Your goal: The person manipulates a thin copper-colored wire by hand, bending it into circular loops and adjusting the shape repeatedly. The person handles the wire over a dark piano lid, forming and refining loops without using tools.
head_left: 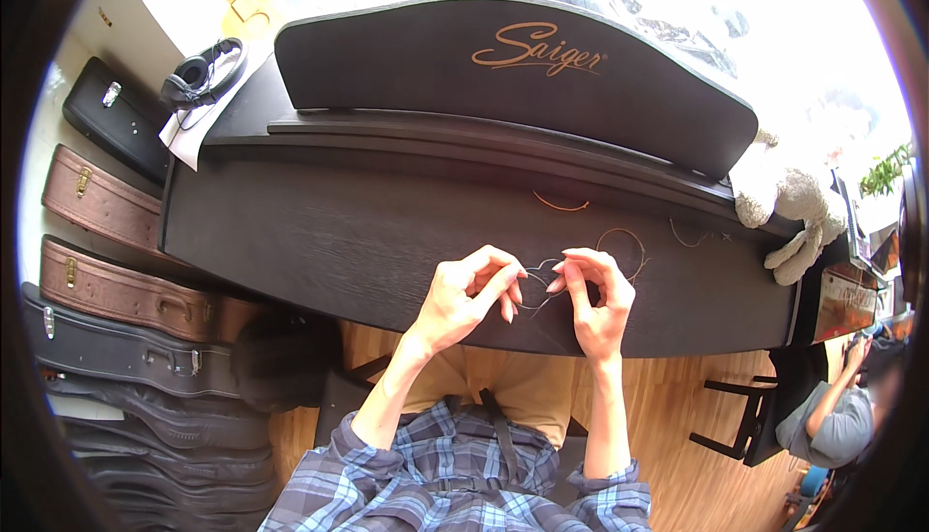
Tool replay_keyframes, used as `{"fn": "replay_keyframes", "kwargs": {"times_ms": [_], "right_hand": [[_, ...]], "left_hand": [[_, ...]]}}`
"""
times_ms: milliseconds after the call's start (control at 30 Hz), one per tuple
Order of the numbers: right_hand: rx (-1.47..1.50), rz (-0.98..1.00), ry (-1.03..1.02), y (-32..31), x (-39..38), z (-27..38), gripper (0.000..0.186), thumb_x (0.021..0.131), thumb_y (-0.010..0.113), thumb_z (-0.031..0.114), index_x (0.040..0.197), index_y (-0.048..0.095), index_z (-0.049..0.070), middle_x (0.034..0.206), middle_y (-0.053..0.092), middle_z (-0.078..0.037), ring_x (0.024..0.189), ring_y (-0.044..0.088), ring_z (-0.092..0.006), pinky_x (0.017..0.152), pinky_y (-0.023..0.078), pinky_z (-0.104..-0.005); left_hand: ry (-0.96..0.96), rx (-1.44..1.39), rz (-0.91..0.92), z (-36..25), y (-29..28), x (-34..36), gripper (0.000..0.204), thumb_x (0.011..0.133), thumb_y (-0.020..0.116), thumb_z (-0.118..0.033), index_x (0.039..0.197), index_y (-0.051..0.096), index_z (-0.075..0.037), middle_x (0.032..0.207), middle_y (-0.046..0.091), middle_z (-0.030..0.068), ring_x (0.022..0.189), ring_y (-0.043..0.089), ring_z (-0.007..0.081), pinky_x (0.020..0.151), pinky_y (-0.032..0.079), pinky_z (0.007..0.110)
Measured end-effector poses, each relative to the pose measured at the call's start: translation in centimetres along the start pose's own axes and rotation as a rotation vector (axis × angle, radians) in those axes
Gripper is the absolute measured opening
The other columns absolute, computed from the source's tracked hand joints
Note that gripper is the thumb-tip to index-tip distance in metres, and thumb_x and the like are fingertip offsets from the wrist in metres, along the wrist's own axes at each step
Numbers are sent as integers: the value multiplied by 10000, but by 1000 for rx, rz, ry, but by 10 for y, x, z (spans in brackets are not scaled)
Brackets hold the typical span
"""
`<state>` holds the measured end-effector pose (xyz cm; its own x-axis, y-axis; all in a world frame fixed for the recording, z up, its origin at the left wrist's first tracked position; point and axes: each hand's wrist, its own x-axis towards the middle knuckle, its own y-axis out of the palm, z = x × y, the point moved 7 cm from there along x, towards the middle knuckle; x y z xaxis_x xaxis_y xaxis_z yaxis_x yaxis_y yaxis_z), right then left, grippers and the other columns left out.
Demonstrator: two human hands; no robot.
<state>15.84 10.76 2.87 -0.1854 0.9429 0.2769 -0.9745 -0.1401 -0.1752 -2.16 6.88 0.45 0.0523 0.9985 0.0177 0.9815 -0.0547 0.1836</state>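
Over the closed black lid of a keyboard piano (290, 212), both hands hold a thin pale string (532, 307) that curves in loops between them. My left hand (463, 295) pinches it between thumb and fingertips. Close by on the right, my right hand (598, 304) pinches the same string with thumb and fingers. Whether it is wire or cord cannot be made out. Just beyond the right hand, a thin brownish loop of string (643, 246) lies on the lid. A short orange-brown curved strand (561, 205) and another fine strand (689, 242) lie farther back.
A black upright music panel (387, 58) rises behind the lid. Headphones (198, 77) rest at the far left corner, a plush toy (794, 203) at the right. Several instrument cases (126, 300) stand along the left. At the lower right sits another person (832, 425), near a black stool (745, 421).
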Motion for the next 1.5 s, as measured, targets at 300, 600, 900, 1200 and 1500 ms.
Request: {"fn": "replay_keyframes", "kwargs": {"times_ms": [300,600,900,1200,1500], "right_hand": [[-297,101,-243,10,3,22,249,900,754,72,1149,746,65,995,691,-72,885,686,-176,779,558,-316],[-440,128,-378,17,-1,29,240,809,835,122,1042,778,131,915,716,14,853,651,-165,834,467,-328],[-372,78,-362,12,-1,25,172,796,820,2,938,771,86,847,727,-29,756,639,-197,706,507,-322],[-246,85,-239,9,-3,20,103,836,809,-9,932,773,-9,773,715,-67,654,653,-131,611,504,-254],[-230,68,-221,4,-3,13,108,849,804,-15,949,763,-11,758,681,-52,648,614,-98,595,469,-234]], "left_hand": [[8,-56,-4,1,-1,0,164,1056,595,-128,1082,659,21,828,712,100,656,696,139,624,572,261],[-70,32,-27,0,-2,-4,158,1050,612,-151,1034,664,-3,747,704,65,553,630,85,528,494,223],[-60,13,-6,-5,1,0,119,1031,631,-106,1026,650,12,742,708,95,549,621,101,501,485,226],[-6,76,3,0,2,-1,86,1035,600,-51,1080,606,22,780,701,101,583,638,103,540,513,230],[170,308,-90,-4,4,-2,132,1025,607,-33,1143,662,-11,844,717,70,652,649,97,620,532,237]]}}
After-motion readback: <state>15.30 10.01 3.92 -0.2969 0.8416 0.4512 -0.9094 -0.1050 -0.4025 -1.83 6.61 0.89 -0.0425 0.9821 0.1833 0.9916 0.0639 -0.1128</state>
